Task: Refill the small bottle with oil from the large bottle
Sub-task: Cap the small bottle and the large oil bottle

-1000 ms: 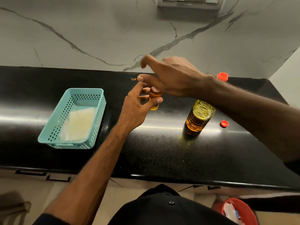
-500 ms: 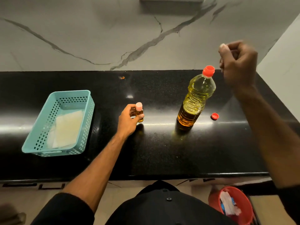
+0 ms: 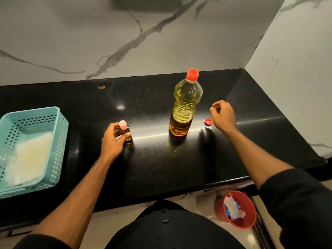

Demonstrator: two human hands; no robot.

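Note:
The small bottle (image 3: 125, 132) of amber oil stands upright on the black counter (image 3: 161, 162), topped by a pale pink stopper. My left hand (image 3: 113, 141) is wrapped around its body. To its right stands the large bottle (image 3: 185, 106) of yellow oil, upright, with its red cap on. A small red cap (image 3: 208, 121) lies on the counter just right of the large bottle. My right hand (image 3: 222, 115) hovers right next to that cap, fingers curled with thumb and forefinger close together; nothing shows between them.
A teal perforated basket (image 3: 61, 141) with white paper inside sits at the counter's left end. A red bin (image 3: 235, 209) with scraps stands on the floor below the counter's front edge. Marble walls close the back and right sides.
My right hand has dropped from high beside the large bottle's cap down to the counter next to the small red cap. My left hand stays on the small bottle.

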